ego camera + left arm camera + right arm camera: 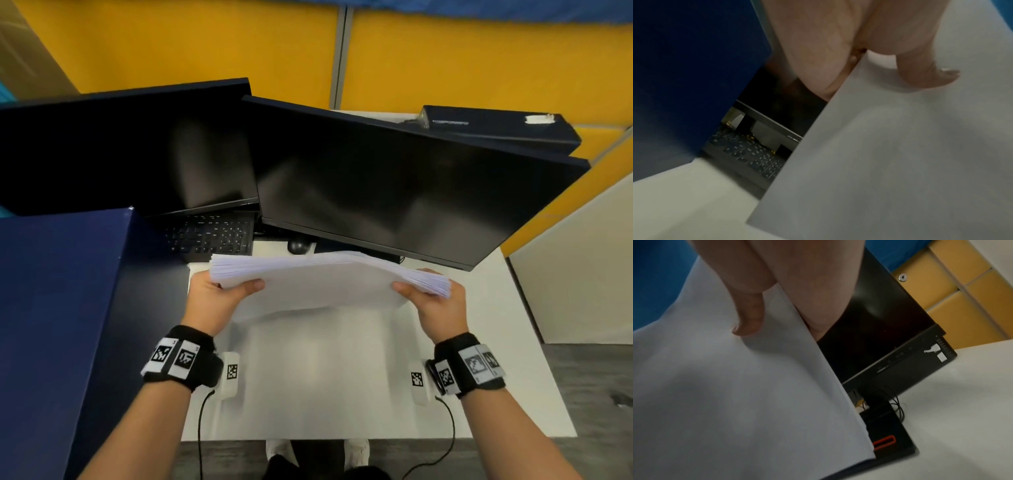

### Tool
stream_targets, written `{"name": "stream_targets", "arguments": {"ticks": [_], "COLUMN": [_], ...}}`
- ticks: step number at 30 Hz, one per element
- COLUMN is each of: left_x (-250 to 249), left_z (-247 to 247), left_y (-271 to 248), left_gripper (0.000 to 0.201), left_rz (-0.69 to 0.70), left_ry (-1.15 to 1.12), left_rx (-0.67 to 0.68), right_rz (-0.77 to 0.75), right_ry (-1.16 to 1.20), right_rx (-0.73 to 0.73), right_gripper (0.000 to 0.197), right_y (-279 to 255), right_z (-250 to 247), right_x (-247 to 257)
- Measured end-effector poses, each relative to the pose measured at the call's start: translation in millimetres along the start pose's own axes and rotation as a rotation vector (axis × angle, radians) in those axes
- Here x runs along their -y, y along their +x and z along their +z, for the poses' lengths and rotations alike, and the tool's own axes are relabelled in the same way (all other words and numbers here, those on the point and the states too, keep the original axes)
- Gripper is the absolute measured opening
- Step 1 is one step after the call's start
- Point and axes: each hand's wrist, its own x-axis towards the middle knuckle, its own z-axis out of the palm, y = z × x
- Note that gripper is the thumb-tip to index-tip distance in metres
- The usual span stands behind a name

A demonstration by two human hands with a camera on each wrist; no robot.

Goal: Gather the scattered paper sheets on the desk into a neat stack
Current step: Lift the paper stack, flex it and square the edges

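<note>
A thick stack of white paper sheets stands on its long edge above the white desk, bowed slightly toward me. My left hand grips its left end, thumb on the near face. My right hand grips the right end the same way. The left wrist view shows the stack of sheets with my thumb pressed on it. Seen from the right wrist, the thumb lies on the near sheet of the stack. The fingers behind the stack are hidden.
Two dark monitors stand behind the stack, with a black keyboard and a mouse under them. A tall blue panel borders the desk on the left. Yellow partition walls close the back.
</note>
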Motion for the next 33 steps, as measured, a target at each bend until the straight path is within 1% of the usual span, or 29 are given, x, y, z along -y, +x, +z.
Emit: {"name": "stream_targets", "arguments": {"ticks": [2, 3, 7, 9, 12, 14, 16, 18, 20, 22, 25, 27, 29, 31, 33], "left_x": [6, 15, 64, 75, 68, 61, 62, 71, 81, 81, 58, 35, 3, -35, -76], "left_z": [2, 5, 18, 21, 18, 14, 13, 17, 22, 28, 24, 12, -2, -9, -1], "left_y": [-2, -3, -15, -13, -8, -11, -14, -15, -13, -10, 0, 13, 33, 53, 64], "left_gripper": [0.034, 0.034, 0.023, 0.020, 0.028, 0.031, 0.029, 0.027, 0.024, 0.022, 0.023, 0.021, 0.016, 0.022, 0.022], "left_rz": [-0.022, -0.064, -0.323, -0.386, -0.344, -0.321, -0.317, -0.337, -0.345, -0.360, -0.373, -0.312, -0.218, -0.107, 0.004], "left_ry": [-0.027, -0.020, 0.133, 0.150, 0.105, 0.057, 0.081, 0.131, 0.178, 0.187, 0.173, 0.247, 0.454, 0.693, 0.848], "left_rx": [-0.005, 0.003, 0.123, 0.093, 0.050, 0.028, 0.037, 0.075, 0.103, 0.086, 0.046, 0.101, 0.183, 0.313, 0.457], "right_rz": [0.012, 0.038, 0.224, 0.286, 0.269, 0.224, 0.206, 0.243, 0.309, 0.361, 0.394, 0.368, 0.280, 0.213, 0.167], "right_ry": [-0.025, -0.049, -0.141, -0.167, -0.149, -0.110, -0.080, -0.085, -0.127, -0.146, -0.086, -0.054, -0.066, -0.065, -0.106], "right_rx": [0.004, 0.015, 0.139, 0.137, 0.054, 0.044, 0.058, 0.093, 0.126, 0.114, 0.102, 0.119, 0.166, 0.255, 0.393], "right_gripper": [0.020, 0.019, 0.031, 0.024, 0.017, 0.020, 0.021, 0.021, 0.023, 0.025, 0.024, 0.026, 0.027, 0.029, 0.034], "right_y": [-1, -2, -11, -11, -7, -8, -11, -14, -18, -20, -15, -9, -2, 5, 8], "right_z": [-3, -4, 1, 6, 5, 3, 3, 3, 5, 6, 4, -5, -15, -20, -15], "right_x": [-9, -17, -57, -67, -59, -50, -46, -52, -64, -72, -68, -57, -43, -26, -7]}}
